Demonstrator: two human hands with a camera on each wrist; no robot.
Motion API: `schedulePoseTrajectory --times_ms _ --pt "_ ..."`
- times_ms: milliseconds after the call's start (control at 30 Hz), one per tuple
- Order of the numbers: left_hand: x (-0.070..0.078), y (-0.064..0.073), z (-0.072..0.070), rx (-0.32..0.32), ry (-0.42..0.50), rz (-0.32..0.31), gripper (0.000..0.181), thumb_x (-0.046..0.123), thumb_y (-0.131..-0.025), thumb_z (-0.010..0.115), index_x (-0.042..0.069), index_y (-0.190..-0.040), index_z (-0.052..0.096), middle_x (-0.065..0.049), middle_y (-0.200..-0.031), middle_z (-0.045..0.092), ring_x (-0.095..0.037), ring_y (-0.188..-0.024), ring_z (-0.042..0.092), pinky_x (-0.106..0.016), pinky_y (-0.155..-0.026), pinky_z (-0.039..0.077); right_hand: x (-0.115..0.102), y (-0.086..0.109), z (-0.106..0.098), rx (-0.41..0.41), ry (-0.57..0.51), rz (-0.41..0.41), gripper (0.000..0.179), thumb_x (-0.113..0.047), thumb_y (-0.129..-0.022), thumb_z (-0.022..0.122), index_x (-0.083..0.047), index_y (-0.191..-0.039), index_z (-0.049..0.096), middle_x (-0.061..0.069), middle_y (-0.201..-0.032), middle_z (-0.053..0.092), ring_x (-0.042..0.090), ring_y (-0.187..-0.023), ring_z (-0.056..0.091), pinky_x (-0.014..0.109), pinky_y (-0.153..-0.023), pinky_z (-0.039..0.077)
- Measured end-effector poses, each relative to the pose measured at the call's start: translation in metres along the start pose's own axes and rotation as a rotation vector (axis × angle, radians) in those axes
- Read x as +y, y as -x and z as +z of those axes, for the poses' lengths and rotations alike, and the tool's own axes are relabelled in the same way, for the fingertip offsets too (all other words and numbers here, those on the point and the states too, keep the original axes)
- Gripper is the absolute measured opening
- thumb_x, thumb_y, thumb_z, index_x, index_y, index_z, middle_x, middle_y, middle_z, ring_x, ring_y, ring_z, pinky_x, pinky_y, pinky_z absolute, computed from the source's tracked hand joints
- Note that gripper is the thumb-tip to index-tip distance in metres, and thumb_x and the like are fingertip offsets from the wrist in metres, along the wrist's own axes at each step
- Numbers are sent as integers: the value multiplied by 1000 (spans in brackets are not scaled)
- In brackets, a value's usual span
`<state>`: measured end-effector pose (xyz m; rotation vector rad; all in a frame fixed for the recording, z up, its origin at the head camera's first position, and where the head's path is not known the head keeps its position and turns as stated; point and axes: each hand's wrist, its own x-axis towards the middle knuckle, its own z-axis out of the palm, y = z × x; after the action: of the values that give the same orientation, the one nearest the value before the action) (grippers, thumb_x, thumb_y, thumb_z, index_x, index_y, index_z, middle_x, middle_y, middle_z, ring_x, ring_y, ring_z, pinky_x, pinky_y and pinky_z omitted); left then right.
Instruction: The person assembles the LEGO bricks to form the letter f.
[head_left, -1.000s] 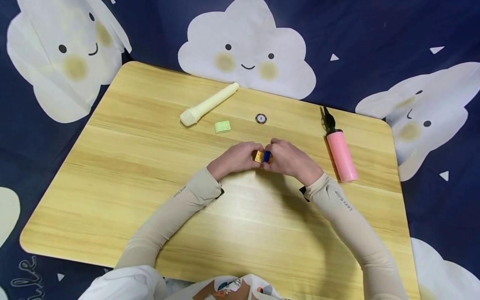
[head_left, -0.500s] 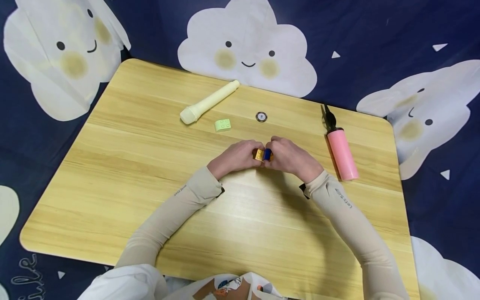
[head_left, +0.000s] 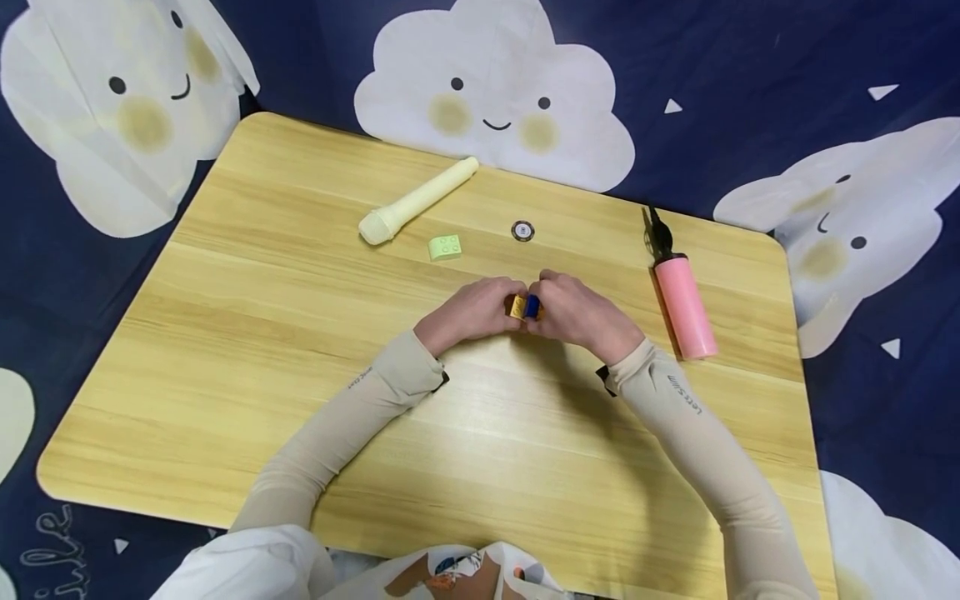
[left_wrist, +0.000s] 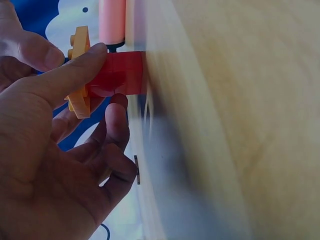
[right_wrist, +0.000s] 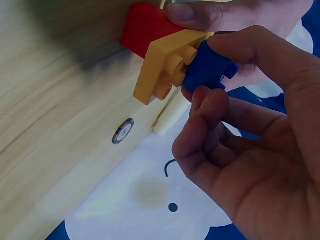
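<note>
Above the middle of the table, my left hand [head_left: 480, 308] pinches a red toy building brick [left_wrist: 122, 72] between thumb and fingers. A yellow brick [right_wrist: 162, 62] with round studs is joined to the red one. My right hand [head_left: 576, 310] pinches a blue brick [right_wrist: 207, 65] by its sides. In the right wrist view, the blue brick sits against the yellow brick's studded side, covering part of it; whether it is fully pressed on, I cannot tell. From the head view only the yellow and blue bricks show between the hands; fingers hide the red one.
On the wooden table [head_left: 300, 400] beyond the hands lie a pale yellow toy microphone [head_left: 420, 200], a light green brick [head_left: 445, 247] and a round dark-rimmed chip [head_left: 522, 231]. A pink hand pump [head_left: 686, 307] with a black nozzle lies at the right.
The hands and bricks stay almost in place, keeping the same grips. Table and objects sit slightly higher in the head view.
</note>
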<state>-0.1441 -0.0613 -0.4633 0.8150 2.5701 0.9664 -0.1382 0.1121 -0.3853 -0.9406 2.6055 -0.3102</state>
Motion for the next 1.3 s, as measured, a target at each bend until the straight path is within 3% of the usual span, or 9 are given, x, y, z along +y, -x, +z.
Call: schedulePoseTrajectory --times_ms 867,1300 --pt "3 0 -3 -6 9 -12 26 25 -88 78 12 -106 65 -1 -95 65 -18 -84 57 -34 -75 48 -1 -5 -5 -58 -15 10 20 -14 -84 81 1 -92 70 17 -91 62 23 -75 56 34 -64 50" --pt "2 0 0 4 23 -12 23 25 -88 77 12 -104 65 -1 -92 64 -18 -82 56 -32 -74 47 3 -5 2 -26 -39 20 27 -18 -84 81 3 -90 64 14 -86 59 24 -73 55 35 -65 49"
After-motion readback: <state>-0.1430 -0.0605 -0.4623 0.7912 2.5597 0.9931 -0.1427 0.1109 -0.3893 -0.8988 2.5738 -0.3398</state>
